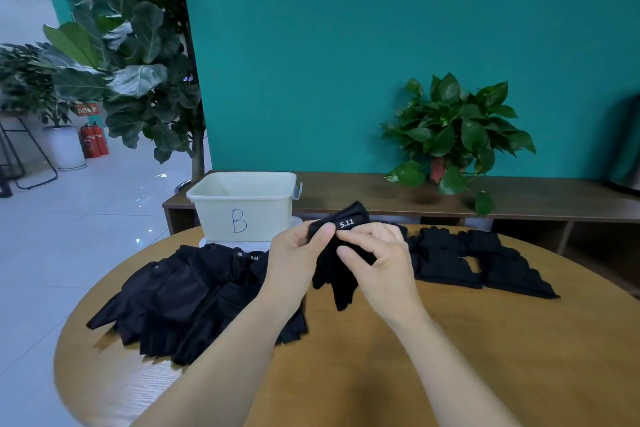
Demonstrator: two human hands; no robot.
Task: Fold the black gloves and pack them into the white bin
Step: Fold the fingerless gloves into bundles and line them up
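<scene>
The left hand (294, 246) pinches the cuff of a black glove (337, 253) marked "5.11", thumb pressed on the cuff's front, its other fingers hidden behind the fabric. The right hand (375, 255) meets it at the same cuff, thumb and forefinger pinching just under the label, remaining fingers loosely curled against the glove's body. The glove hangs between them above the wooden tabletop (381, 357), its fingers dangling down.

To fold it well, I judge the cuff should be kept taut between both pinches and the dangling fingers brought up flat, edges aligned, so that it matches the neater pieces.

Left of the hands lies a loose heap of unfolded gloves (194, 298); to the right, a row of flatter glove stacks (478, 263). The white bin (242, 208), marked "B", stands at the tabletop's far edge just behind the heap; no gloves show in the little of its interior that is visible. A potted plant (453, 135) sits on the bench beyond.
</scene>
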